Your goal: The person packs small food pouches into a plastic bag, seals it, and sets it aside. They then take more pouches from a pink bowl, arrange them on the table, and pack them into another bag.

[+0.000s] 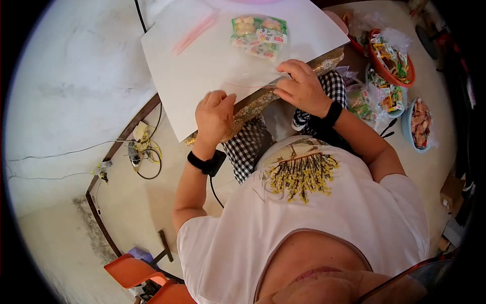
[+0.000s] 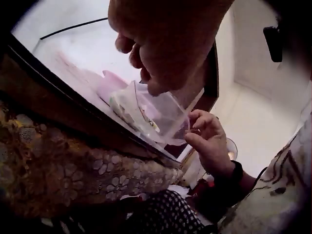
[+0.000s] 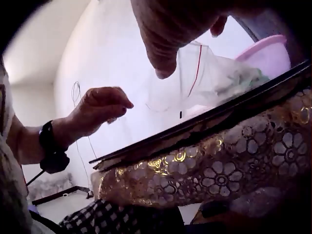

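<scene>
A clear plastic zip bag [image 1: 253,76] with a thin red line along its mouth lies at the table's near edge. Green-and-white food packets [image 1: 259,38] with pale round pieces showing lie just beyond that mouth, overlapped by the clear plastic. My right hand [image 1: 304,88] holds the bag at its right corner, thumb and fingers around the film. To the left, my left hand [image 1: 215,114] hovers by the table edge with loosely curled fingers. The right wrist view shows a gap between my left hand [image 3: 100,109] and the bag [image 3: 195,73].
Pink-edged flat strips [image 1: 195,33] lie on the white table [image 1: 172,76]. A pink basin [image 3: 268,56] stands at the back. On the floor to the right are a red basket [image 1: 412,76] of packets and a blue basin [image 1: 406,124]. Patterned cloth [image 3: 219,170] hangs below the table edge.
</scene>
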{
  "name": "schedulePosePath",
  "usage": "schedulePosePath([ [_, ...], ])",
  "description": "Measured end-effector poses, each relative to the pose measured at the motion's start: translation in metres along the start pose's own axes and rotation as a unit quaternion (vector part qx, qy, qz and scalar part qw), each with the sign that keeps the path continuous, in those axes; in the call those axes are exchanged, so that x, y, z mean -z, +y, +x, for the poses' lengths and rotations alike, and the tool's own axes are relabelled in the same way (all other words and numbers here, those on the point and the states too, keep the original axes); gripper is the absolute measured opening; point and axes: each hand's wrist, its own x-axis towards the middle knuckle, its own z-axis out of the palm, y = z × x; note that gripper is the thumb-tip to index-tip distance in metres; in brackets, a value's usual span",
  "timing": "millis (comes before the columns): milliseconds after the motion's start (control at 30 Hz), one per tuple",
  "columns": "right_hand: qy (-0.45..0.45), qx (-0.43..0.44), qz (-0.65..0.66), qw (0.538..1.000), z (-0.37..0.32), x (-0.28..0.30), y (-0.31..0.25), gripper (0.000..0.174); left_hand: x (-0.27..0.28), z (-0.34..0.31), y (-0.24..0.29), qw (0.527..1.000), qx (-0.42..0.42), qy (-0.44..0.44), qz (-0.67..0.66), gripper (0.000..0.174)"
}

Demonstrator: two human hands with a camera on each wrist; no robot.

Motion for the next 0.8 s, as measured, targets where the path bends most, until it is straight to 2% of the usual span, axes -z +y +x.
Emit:
schedulePosePath([
  [133, -0.001, -0.003, -0.097, 0.995, -0.005, -0.006, 0.001, 0.015, -0.005, 0.026, 0.006, 0.961, -0.147, 0.114, 0.205, 0.028],
  [233, -0.043, 0.011, -0.145, 0.988, -0.003, -0.003, 0.009, 0.013, -0.016, 0.039, -0.005, 0.953, -0.194, 0.102, 0.21, 0.026],
  [333, -0.066, 0.039, -0.139, 0.987, -0.002, 0.007, 0.018, 0.013, -0.02, 0.047, -0.021, 0.953, -0.217, 0.074, 0.2, 0.016],
  [467, -0.034, 0.052, -0.081, 0.995, 0.013, 0.023, 0.028, 0.012, -0.009, 0.058, -0.03, 0.963, -0.212, 0.132, 0.098, 0.011],
  [633, -0.009, 0.078, -0.054, 0.995, 0.058, 0.059, 0.04, 0.01, 0.034, 0.088, -0.02, 0.964, -0.17, 0.202, 0.02, 0.013],
  [667, 0.014, 0.089, -0.058, 0.994, 0.071, 0.067, 0.039, 0.011, 0.041, 0.094, -0.021, 0.964, -0.161, 0.21, -0.002, 0.012],
  [800, 0.004, 0.07, -0.031, 0.997, 0.114, 0.09, 0.044, 0.014, 0.069, 0.115, -0.024, 0.964, -0.144, 0.218, -0.045, 0.008],
])
